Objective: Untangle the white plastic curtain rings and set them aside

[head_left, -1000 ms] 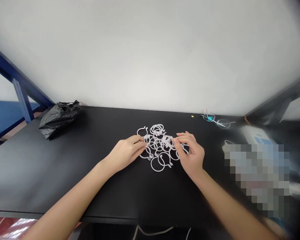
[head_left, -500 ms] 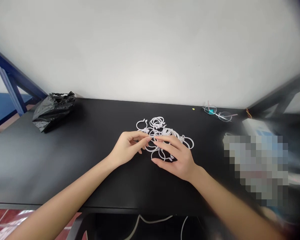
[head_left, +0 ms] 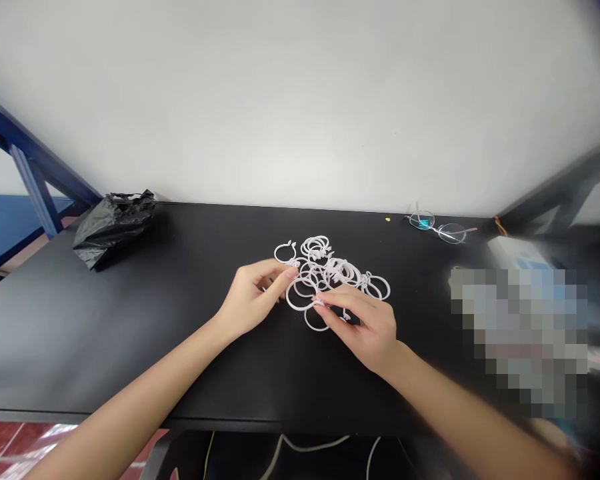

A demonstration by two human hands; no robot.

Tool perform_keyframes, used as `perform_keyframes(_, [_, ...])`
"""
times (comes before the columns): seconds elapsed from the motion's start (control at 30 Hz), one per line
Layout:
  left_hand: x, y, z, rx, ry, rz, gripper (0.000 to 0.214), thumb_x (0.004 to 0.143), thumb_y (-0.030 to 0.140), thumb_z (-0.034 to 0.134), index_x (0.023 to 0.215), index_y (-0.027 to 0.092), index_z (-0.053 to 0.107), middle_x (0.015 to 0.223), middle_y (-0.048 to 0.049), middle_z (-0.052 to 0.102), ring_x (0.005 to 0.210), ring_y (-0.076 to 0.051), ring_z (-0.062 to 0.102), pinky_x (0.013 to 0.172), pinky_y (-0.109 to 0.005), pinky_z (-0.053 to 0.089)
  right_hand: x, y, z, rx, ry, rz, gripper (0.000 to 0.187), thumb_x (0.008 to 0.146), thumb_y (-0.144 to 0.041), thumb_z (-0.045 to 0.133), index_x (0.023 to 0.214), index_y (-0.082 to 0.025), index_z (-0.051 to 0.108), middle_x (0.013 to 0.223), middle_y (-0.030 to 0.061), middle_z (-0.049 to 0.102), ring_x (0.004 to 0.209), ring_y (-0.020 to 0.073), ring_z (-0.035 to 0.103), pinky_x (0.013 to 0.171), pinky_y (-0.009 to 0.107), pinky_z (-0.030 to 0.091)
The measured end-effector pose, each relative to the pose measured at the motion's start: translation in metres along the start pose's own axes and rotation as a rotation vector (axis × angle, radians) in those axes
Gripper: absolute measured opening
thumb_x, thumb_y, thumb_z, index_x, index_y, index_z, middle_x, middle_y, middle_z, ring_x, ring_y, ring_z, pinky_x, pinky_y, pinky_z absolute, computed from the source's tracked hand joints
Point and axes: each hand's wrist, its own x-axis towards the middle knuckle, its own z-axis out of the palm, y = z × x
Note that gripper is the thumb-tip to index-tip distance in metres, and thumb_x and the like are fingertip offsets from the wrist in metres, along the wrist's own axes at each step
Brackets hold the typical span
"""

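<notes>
Several white plastic curtain rings lie in a loose pile on the black table. One white curtain ring is raised in front of the pile, held between both hands. My left hand is closed, thumb and forefinger pinching the ring's upper left side. My right hand pinches the same ring at its lower right, where its ends seem to meet; the fingertips partly hide that spot. Another ring lies just below my right fingertips, and a ring with a gap in it rests beyond my left hand.
A crumpled black plastic bag lies at the table's back left. Glasses and a tiny yellow bit are near the wall. A white box and a blurred-out item stand at the right. Cables hang below the table's front edge.
My right hand has moved down and its fingers have closed from a spread pose into a pinch on the ring. The held ring now shows clearly between the hands. My left hand stays nearly in place.
</notes>
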Motion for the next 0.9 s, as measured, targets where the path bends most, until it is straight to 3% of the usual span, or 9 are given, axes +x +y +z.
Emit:
perform_keyframes(0.07, [0.002, -0.004, -0.002, 0.172, 0.126, 0.072, 0.035, 0.095, 0.044, 0.047, 0.106, 0.019, 0.068, 0.106, -0.0079, 0.068, 0.100, -0.021, 0.063, 0.089, -0.035, 0.053, 0.000, 0.000, 0.000, -0.014, 0.058, 0.043, 0.028, 0.081, -0.002, 0.065, 0.100, -0.021, 0.068, 0.082, 0.0020, 0.073, 0.071, 0.0143, 0.069, 0.065, 0.028, 0.059])
perform_keyframes(0.1, [0.004, -0.007, -0.002, 0.213, 0.147, 0.058, 0.038, 0.097, 0.045, 0.043, 0.118, 0.021, 0.064, 0.123, -0.0085, 0.062, 0.119, -0.023, 0.055, 0.103, -0.040, 0.045, 0.000, 0.001, -0.001, -0.019, 0.081, 0.065, 0.028, 0.080, -0.001, 0.065, 0.100, -0.021, 0.069, 0.083, 0.0020, 0.073, 0.073, 0.0147, 0.069, 0.066, 0.028, 0.059])
perform_keyframes(0.17, [0.005, -0.014, 0.000, 0.178, 0.102, -0.072, 0.046, 0.099, 0.049, 0.035, 0.135, 0.025, 0.050, 0.144, -0.0070, 0.047, 0.138, -0.024, 0.038, 0.116, -0.045, 0.031, 0.000, 0.003, -0.002, -0.023, 0.111, 0.101, 0.030, 0.080, 0.000, 0.065, 0.101, -0.021, 0.069, 0.084, 0.0024, 0.073, 0.075, 0.0155, 0.070, 0.068, 0.029, 0.059])
perform_keyframes(0.3, [-0.001, -0.020, 0.012, -0.052, -0.071, -0.278, 0.057, 0.099, 0.056, 0.023, 0.150, 0.030, 0.028, 0.158, -0.0015, 0.026, 0.146, -0.023, 0.024, 0.120, -0.045, 0.024, 0.001, 0.004, -0.002, -0.032, 0.117, 0.107, 0.031, 0.080, 0.001, 0.064, 0.103, -0.020, 0.069, 0.085, 0.0035, 0.074, 0.078, 0.0172, 0.071, 0.070, 0.030, 0.060])
perform_keyframes(0.43, [-0.014, -0.010, 0.019, -0.030, -0.052, -0.222, 0.055, 0.100, 0.052, 0.022, 0.151, 0.031, 0.022, 0.160, -0.0017, 0.020, 0.147, -0.024, 0.020, 0.118, -0.047, 0.026, 0.000, 0.005, -0.001, -0.052, 0.123, 0.117, 0.031, 0.080, 0.000, 0.066, 0.102, -0.020, 0.071, 0.087, 0.0037, 0.075, 0.078, 0.0175, 0.072, 0.071, 0.029, 0.061])
perform_keyframes(0.57, [-0.019, 0.003, 0.016, 0.211, 0.045, 0.120, 0.049, 0.100, 0.044, 0.034, 0.144, 0.025, 0.033, 0.152, -0.0097, 0.034, 0.140, -0.026, 0.031, 0.113, -0.048, 0.031, 0.000, 0.006, -0.001, -0.004, 0.111, 0.184, 0.030, 0.079, 0.000, 0.068, 0.098, -0.022, 0.073, 0.087, 0.0029, 0.076, 0.078, 0.0171, 0.072, 0.072, 0.028, 0.061])
perform_keyframes(0.7, [-0.018, 0.003, 0.014, 0.404, 0.017, 0.415, 0.043, 0.096, 0.047, 0.043, 0.126, 0.017, 0.049, 0.103, -0.0099, 0.061, 0.094, -0.023, 0.056, 0.089, -0.043, 0.044, -0.001, 0.001, 0.003, 0.135, 0.025, 0.196, 0.024, 0.080, -0.003, 0.068, 0.094, -0.021, 0.074, 0.083, 0.0033, 0.075, 0.071, 0.0161, 0.071, 0.065, 0.027, 0.060])
perform_keyframes(0.8, [-0.015, -0.001, 0.016, 0.432, -0.022, 0.510, 0.035, 0.098, 0.046, 0.039, 0.098, 0.016, 0.058, 0.073, -0.0025, 0.056, 0.066, -0.016, 0.049, 0.071, -0.034, 0.043, -0.002, -0.004, 0.006, 0.237, -0.021, 0.219, 0.022, 0.081, -0.005, 0.068, 0.095, -0.021, 0.075, 0.080, 0.0032, 0.075, 0.066, 0.0153, 0.070, 0.060, 0.026, 0.059])
perform_keyframes(0.9, [-0.014, -0.004, 0.017, 0.391, -0.018, 0.577, 0.032, 0.099, 0.039, 0.036, 0.087, 0.016, 0.055, 0.067, -0.0007, 0.054, 0.060, -0.013, 0.045, 0.064, -0.029, 0.041, -0.004, -0.008, 0.007, 0.299, -0.039, 0.268, 0.019, 0.081, -0.008, 0.070, 0.092, -0.022, 0.075, 0.077, 0.0014, 0.075, 0.064, 0.0148, 0.071, 0.058, 0.025, 0.060])
